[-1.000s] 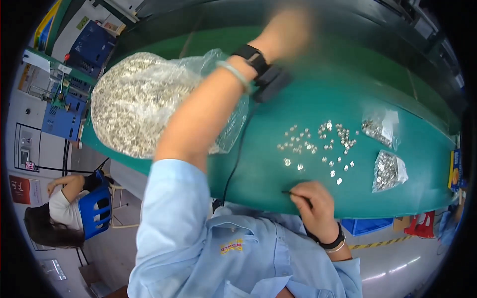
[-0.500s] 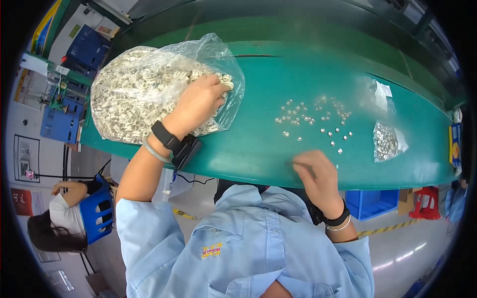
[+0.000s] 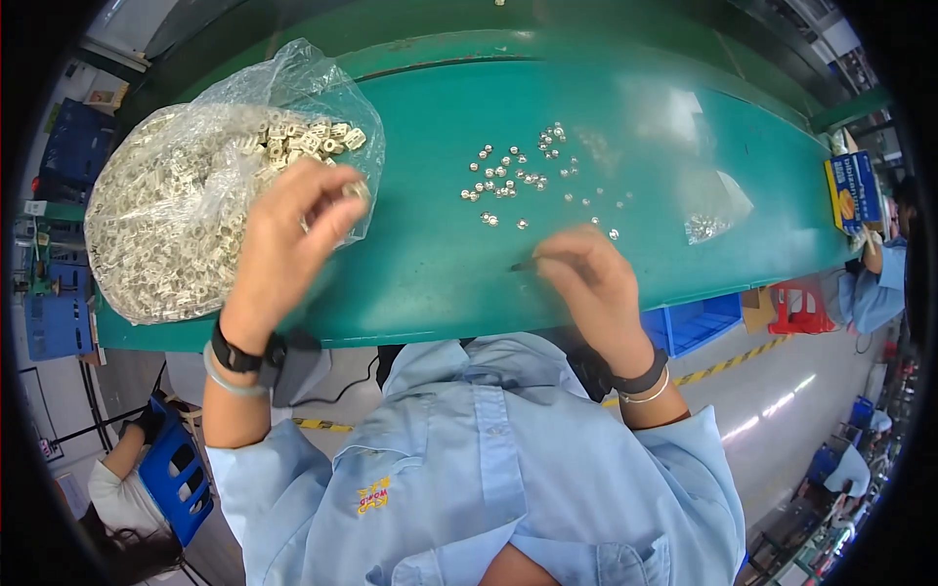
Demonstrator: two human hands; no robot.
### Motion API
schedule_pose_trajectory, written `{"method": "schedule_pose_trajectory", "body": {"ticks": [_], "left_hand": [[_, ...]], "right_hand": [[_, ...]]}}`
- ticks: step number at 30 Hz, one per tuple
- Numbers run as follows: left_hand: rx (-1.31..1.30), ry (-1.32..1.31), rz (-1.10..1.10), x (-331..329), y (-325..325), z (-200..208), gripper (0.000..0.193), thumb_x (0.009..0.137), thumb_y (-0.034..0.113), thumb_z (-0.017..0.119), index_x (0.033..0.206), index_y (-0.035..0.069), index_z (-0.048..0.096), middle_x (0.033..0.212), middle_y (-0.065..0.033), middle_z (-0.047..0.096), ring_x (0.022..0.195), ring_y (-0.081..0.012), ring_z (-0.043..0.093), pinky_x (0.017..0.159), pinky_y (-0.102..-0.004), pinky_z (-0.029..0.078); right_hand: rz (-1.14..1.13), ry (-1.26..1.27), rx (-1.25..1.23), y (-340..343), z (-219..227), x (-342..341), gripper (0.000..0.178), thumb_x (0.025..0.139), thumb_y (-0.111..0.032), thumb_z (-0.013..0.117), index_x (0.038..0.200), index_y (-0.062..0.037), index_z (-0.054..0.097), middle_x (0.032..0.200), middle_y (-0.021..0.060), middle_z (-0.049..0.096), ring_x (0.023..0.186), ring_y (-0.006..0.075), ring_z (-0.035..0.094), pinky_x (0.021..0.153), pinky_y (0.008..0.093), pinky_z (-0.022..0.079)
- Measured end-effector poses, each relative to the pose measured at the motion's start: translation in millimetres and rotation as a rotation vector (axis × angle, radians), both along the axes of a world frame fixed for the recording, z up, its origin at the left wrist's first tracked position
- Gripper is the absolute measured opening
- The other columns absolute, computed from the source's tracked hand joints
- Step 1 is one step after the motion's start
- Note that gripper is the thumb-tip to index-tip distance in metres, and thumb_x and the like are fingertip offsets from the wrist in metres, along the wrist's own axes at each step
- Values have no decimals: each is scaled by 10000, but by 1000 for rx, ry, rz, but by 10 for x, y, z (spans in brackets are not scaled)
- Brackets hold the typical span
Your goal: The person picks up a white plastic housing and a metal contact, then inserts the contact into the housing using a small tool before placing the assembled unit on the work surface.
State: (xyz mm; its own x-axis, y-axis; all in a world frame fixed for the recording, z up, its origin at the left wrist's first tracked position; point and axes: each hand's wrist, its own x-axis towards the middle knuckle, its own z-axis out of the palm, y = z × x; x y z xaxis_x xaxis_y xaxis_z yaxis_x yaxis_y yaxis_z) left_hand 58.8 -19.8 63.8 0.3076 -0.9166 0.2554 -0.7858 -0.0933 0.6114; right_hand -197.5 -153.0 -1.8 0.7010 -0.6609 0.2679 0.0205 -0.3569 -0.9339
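My left hand (image 3: pixel 288 230) is raised at the right edge of a large clear plastic bag (image 3: pixel 303 73) full of small cream plastic parts (image 3: pixel 313 137). Between its thumb and fingertips is one small cream plastic part (image 3: pixel 356 190), slightly blurred. My right hand (image 3: pixel 591 283) hovers over the front of the green table, thumb and forefinger pinched together. A small dark tip (image 3: pixel 524 265) shows at that pinch, too blurred to name. Beyond it, several small shiny round metal pieces (image 3: pixel 503 186) lie scattered on the table.
A small clear bag of metal pieces (image 3: pixel 702 229) lies to the right on the green table (image 3: pixel 420 244). A blue and yellow box (image 3: pixel 852 190) stands at the table's right end. Below the edge are a blue crate (image 3: pixel 694 324) and a red stool (image 3: pixel 801 305). Other people sit at both sides.
My left hand has come out of the bag's mouth with a cream plastic part. The right hand has closed into a pinch nearer the metal pieces. The whole view has shifted right.
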Motion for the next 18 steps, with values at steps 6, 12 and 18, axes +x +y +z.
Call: {"method": "schedule_pose_trajectory", "body": {"ticks": [6, 12, 18], "left_hand": [[-13, 122, -106, -452, 194, -351, 203, 786, 29, 688, 979, 24, 626, 838, -78, 558, 686, -172, 548, 588, -295, 440], [-50, -3, -147, -537, 157, -536, 244, 736, 70, 745, 954, 42, 637, 804, -75, 547, 660, -208, 556, 562, -321, 441], [-109, -117, -174, -568, 143, -575, 289, 699, 116, 766, 950, 48, 640, 780, -78, 527, 668, -243, 557, 567, -345, 447]], "right_hand": [[-12, 27, -236, -68, 190, 214, 165, 818, 54, 626, 969, -12, 614, 909, 84, 626, 834, 203, 617, 734, 294, 489], [-30, 117, -391, -133, 173, 394, 156, 820, 33, 633, 964, -27, 619, 897, 90, 617, 816, 230, 616, 713, 300, 489], [-20, 149, -413, -111, 133, 451, 169, 809, 25, 641, 964, -36, 619, 892, 87, 614, 812, 246, 615, 697, 313, 489]]}}
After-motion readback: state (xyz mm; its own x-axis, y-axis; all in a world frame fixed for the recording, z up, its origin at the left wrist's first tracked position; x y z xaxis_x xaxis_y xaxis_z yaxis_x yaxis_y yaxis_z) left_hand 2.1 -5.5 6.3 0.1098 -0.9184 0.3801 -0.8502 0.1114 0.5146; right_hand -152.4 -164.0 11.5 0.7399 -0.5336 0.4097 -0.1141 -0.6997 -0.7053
